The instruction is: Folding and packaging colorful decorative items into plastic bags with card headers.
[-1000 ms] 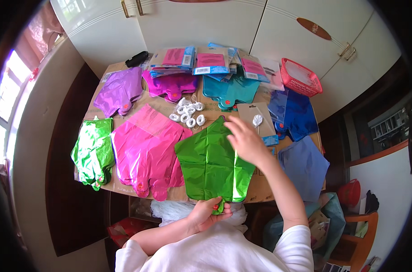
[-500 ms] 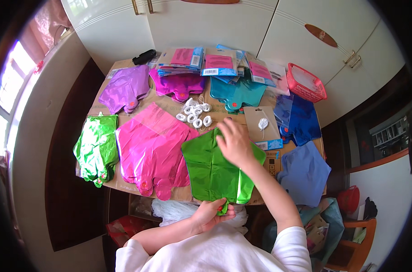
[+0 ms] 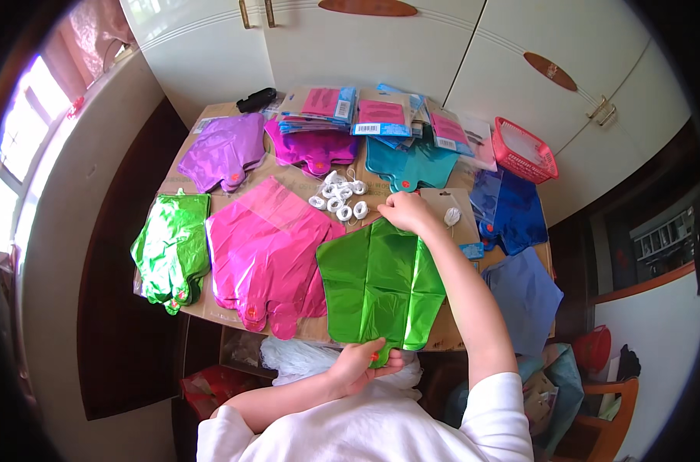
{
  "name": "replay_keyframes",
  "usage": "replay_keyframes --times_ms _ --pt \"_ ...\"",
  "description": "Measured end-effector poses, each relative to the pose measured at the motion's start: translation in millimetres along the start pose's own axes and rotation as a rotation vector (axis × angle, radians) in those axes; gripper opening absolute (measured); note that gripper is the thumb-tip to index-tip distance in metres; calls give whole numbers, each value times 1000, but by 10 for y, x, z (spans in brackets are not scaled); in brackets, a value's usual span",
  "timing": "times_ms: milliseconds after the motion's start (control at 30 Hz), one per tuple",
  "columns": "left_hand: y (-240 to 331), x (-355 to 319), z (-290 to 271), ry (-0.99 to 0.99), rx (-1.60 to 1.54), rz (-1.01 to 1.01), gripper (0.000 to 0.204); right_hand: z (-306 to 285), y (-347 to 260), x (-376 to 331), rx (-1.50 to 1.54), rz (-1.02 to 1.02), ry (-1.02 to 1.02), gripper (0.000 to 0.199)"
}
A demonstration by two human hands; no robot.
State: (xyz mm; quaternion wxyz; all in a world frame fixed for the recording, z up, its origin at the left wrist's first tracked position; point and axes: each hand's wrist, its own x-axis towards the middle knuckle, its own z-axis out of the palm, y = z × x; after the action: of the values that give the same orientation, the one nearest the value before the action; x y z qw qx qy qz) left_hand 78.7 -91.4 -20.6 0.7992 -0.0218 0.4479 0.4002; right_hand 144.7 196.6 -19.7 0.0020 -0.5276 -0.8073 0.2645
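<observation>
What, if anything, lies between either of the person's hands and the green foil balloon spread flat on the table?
Nothing visible does. The left hand grips the near tip of the green foil balloon, and the right hand rests on its far edge. The white ribbon rolls lie just beyond, clear of both.
</observation>
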Motion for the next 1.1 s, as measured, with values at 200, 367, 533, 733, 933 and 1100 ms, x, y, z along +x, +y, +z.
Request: replay_keyframes --times_ms 200,367,533,733,933,1100 --pt "35 -28 10 -43 -80 -21 35 99 22 43 -82 -33 126 32" --pt "45 2 -3 -33 -114 -32 29 61 -38 -8 -102 -68 222 37" --pt "45 39 -12 -18 -108 21 20 190 -40 -154 -87 -245 546 36" --pt "22 65 -42 -44 -145 8 18 501 -229 -1283 -63 -525 347 31" --pt "43 28 14 -15 -127 29 19 737 13 -1401 -245 -453 449 52" --pt "96 49 -25 -14 -91 -40 23 758 52 -1380 -262 -415 411 62"
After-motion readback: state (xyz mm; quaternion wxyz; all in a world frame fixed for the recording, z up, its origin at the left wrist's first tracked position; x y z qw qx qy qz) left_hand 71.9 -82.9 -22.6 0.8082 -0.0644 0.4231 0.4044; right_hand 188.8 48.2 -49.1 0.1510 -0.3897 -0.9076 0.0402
